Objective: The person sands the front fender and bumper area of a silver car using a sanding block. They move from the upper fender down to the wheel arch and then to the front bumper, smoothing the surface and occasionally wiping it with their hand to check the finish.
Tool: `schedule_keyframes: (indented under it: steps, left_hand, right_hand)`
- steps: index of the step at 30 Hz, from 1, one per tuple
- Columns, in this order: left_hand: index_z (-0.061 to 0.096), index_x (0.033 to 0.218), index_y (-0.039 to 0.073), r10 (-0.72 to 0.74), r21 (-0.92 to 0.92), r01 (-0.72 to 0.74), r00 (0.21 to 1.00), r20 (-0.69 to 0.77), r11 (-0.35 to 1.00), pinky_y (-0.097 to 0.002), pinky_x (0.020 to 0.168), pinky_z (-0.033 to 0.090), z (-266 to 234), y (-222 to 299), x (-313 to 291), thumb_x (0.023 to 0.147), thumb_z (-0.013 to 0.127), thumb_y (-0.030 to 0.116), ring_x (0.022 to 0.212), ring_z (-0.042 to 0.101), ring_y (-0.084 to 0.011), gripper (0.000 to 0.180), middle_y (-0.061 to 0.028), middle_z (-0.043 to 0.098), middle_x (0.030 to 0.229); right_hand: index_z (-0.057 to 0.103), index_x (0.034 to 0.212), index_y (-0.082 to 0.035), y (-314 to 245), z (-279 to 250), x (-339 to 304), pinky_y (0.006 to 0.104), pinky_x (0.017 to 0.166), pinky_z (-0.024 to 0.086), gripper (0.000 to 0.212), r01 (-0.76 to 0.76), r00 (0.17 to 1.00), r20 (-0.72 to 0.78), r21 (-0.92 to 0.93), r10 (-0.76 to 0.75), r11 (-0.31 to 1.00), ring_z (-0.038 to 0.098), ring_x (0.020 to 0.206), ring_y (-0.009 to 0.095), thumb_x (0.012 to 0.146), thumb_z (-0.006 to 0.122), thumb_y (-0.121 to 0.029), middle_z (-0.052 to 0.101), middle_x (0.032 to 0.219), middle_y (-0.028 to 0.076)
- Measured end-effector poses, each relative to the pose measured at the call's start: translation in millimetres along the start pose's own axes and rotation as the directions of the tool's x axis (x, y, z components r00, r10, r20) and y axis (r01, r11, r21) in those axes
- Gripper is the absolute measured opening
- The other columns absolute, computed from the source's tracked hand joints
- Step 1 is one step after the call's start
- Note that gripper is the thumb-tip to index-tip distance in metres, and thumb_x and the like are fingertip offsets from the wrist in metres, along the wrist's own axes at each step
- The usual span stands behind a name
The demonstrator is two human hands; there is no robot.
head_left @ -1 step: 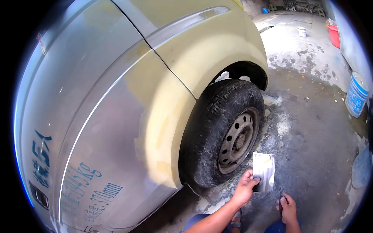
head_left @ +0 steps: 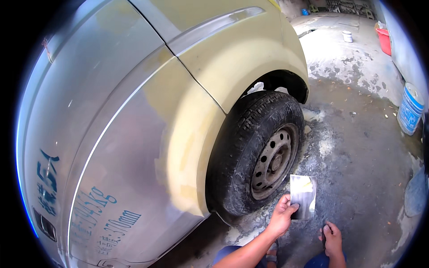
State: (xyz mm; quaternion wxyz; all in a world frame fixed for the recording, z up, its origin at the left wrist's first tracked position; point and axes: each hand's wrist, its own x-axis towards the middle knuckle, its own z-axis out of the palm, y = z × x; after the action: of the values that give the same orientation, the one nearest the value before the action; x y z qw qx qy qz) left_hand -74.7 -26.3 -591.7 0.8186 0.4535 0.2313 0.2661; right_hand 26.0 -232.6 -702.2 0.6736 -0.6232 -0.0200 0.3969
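Observation:
My left hand (head_left: 280, 217) is closed on a thin rectangular plate (head_left: 303, 203), its thumb pressed on the plate's near left side. A pale yellow paste or smear shows near the plate's top. Lower right, my right hand (head_left: 332, 239) is closed on a slim dark tool (head_left: 323, 236); most of it is hidden, so its kind cannot be made out. Both hands are beside a car's wheel (head_left: 275, 163) and apart from the bodywork. Yellowish filler (head_left: 190, 147) covers the wheel arch and part of the silver body panel (head_left: 134, 165).
The silver vehicle fills the left and middle. On the concrete floor (head_left: 357, 156) at the right stands a blue-and-white bucket (head_left: 410, 109). Farther off are a red tub (head_left: 384, 41) and a small white can (head_left: 347, 36). White paper (head_left: 256, 88) sticks out above the tyre.
The plate in my left hand has risen and tilted very slightly. My right hand is almost unmoved.

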Motion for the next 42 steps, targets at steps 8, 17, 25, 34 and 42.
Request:
schedule_keyframes:
  steps: [8,17,25,34,42]
  left_hand:
    - [0.045,0.126,0.008,0.299,0.219,-0.251,0.928,-0.223,0.943,-0.0235,0.083,0.042,2,20,5,0.094,0.059,0.001,0.091,0.049,-0.008,0.035,0.0016,0.053,0.1]
    - [0.036,0.142,0.007,0.422,-0.045,-0.427,0.902,-0.09,0.903,-0.0401,0.109,0.042,22,55,-8,0.097,0.051,-0.003,0.125,0.053,-0.0205,0.049,-0.0102,0.055,0.136]
    - [0.042,0.138,0.005,0.48,0.057,-0.477,0.87,-0.113,0.877,-0.0392,0.105,0.046,10,54,-10,0.096,0.052,-0.003,0.119,0.057,-0.0199,0.043,-0.0104,0.058,0.13]
    - [0.047,0.137,0.0,0.341,0.395,-0.282,0.936,-0.087,0.874,-0.0255,0.094,0.044,-20,47,-1,0.098,0.053,0.003,0.106,0.056,-0.0108,0.039,-0.0057,0.062,0.116]
    - [0.054,0.132,0.003,0.225,0.566,-0.137,0.97,-0.089,0.813,-0.028,0.092,0.046,-38,33,-2,0.094,0.055,0.005,0.102,0.06,-0.0133,0.037,-0.0091,0.067,0.109]
  right_hand:
    - [0.066,0.121,-0.002,-125,30,3,0.0356,0.094,0.046,0.035,0.695,0.696,0.235,-0.458,-0.678,0.555,0.06,0.109,0.03,0.088,0.066,-0.013,0.06,0.118,0.017]
    - [0.07,0.114,-0.012,-194,96,-20,0.0495,0.094,0.042,0.035,0.803,0.327,0.498,-0.594,-0.803,-0.041,0.05,0.118,0.038,0.08,0.074,-0.018,0.052,0.126,0.012]
    - [0.07,0.114,-0.012,-191,109,-31,0.049,0.095,0.043,0.034,0.77,0.391,0.636,-0.622,-0.665,-0.142,0.051,0.118,0.039,0.081,0.071,-0.014,0.054,0.124,0.012]
    - [0.064,0.121,-0.001,-254,127,-23,0.0426,0.102,0.042,0.034,0.888,0.371,0.438,-0.425,-0.819,0.175,0.055,0.117,0.033,0.089,0.064,-0.015,0.056,0.128,0.016]
    - [0.059,0.13,-0.007,-342,265,-31,0.0498,0.1,0.04,0.039,0.905,-0.106,0.614,-0.266,-0.782,-0.331,0.046,0.118,0.038,0.092,0.058,-0.015,0.05,0.136,0.01]
